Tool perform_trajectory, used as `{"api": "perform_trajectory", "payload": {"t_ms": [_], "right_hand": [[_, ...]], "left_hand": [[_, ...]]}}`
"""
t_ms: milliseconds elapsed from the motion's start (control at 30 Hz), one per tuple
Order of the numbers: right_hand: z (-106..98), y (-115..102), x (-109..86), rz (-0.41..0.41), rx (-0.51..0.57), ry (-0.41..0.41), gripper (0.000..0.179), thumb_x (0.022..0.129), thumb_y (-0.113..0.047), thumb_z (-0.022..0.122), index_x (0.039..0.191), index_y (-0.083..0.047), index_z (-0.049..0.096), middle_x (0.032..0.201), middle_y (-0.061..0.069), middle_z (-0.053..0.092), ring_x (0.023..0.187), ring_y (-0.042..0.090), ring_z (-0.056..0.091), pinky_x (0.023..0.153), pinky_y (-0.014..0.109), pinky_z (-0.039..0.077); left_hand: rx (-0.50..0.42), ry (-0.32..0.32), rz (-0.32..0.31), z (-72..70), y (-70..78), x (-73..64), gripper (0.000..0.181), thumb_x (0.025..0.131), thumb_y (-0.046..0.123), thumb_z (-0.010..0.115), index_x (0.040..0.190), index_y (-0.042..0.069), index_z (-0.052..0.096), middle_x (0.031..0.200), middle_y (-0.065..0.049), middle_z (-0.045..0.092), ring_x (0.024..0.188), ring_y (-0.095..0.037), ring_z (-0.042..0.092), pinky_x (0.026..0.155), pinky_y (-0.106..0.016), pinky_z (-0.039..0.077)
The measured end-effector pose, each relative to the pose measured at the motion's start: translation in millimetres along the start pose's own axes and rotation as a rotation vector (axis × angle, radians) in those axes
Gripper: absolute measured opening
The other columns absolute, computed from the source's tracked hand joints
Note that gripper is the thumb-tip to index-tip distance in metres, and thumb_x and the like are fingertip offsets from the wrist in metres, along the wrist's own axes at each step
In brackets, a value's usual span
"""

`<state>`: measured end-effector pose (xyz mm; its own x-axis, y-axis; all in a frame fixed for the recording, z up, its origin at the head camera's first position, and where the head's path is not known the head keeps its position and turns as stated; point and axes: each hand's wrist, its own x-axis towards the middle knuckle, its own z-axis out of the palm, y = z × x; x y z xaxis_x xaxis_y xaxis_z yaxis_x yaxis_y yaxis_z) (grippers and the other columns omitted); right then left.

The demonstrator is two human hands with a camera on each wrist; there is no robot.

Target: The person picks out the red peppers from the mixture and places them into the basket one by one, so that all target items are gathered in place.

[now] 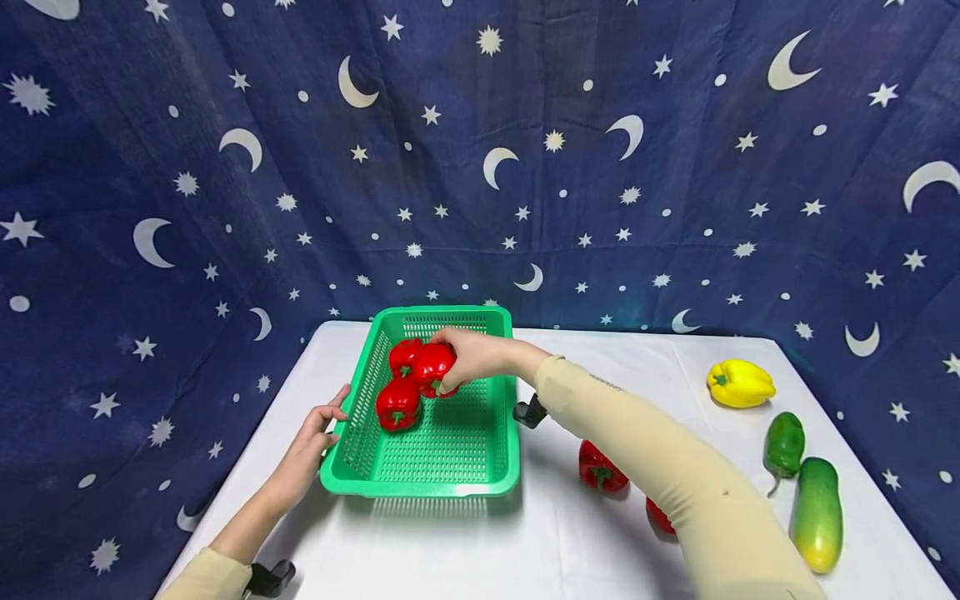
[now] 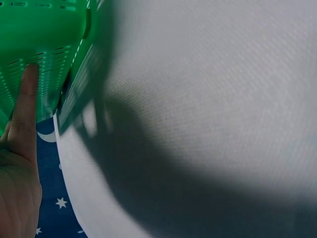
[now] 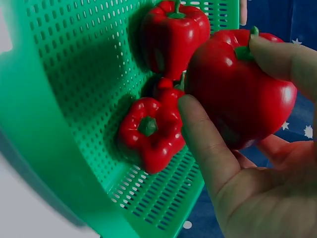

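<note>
A green plastic basket (image 1: 420, 487) with slotted walls stands on the white-covered table. Over its inside, my right hand (image 1: 476, 358) grips a red bell pepper (image 3: 237, 94), the thumb by its green stem and the fingers round its side. More red bell peppers lie in the basket: one (image 1: 398, 405) toward the near left, another (image 1: 405, 355) behind it, and in the right wrist view a third (image 3: 167, 91) partly hidden between others. At the basket's left side my left hand (image 1: 303, 454) touches the rim and outer wall, a straight finger (image 2: 26, 99) lying against the slots.
Right of the basket are two red bell peppers (image 1: 600, 467), one mostly hidden by my right sleeve (image 1: 660, 450). Farther right lie a yellow bell pepper (image 1: 740, 384), a dark green pepper (image 1: 784, 446) and a green-yellow cucumber-like vegetable (image 1: 817, 512). A starry blue cloth (image 1: 555, 208) hangs behind the table.
</note>
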<state>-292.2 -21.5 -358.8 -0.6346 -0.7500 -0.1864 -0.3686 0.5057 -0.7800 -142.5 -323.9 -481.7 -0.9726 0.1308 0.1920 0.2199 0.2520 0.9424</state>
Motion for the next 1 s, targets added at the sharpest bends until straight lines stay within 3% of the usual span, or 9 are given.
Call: {"api": "perform_trajectory", "payload": {"t_ms": [267,667,1000], "right_hand": [[10.8,4.7,8.1,0.06,-0.005,-0.045,0.077,0.078,-0.012,0.084,0.143,-0.004,0.043,0.127,0.008,0.055,0.11,0.024,0.056,0.079,0.033,0.056],[24.2,8.6,14.9,0.159,-0.141,-0.118,0.089,0.079,-0.019,0.087,0.151,-0.004,0.037,0.135,0.008,0.052,0.108,0.02,0.056,0.077,0.028,0.055],[28.8,6.1,19.4,0.186,-0.168,-0.147,0.087,0.081,-0.017,0.085,0.151,-0.002,0.037,0.138,0.011,0.049,0.112,0.02,0.053,0.079,0.029,0.056]], "left_hand": [[-0.01,0.0,0.02,-0.2,-1.2,-0.9,0.029,0.092,-0.009,0.033,0.12,-0.006,0.039,0.169,-0.019,0.016,0.153,-0.043,0.001,0.103,-0.013,0.025],[-0.01,-0.007,0.03,-1.6,-1.9,-0.7,0.029,0.093,-0.008,0.033,0.121,-0.005,0.039,0.169,-0.016,0.017,0.154,-0.041,0.0,0.105,-0.015,0.024],[-0.013,-0.009,0.009,-1.9,-1.2,-0.7,0.028,0.093,-0.008,0.033,0.121,-0.004,0.039,0.17,-0.015,0.015,0.154,-0.04,-0.001,0.103,-0.013,0.025]]}}
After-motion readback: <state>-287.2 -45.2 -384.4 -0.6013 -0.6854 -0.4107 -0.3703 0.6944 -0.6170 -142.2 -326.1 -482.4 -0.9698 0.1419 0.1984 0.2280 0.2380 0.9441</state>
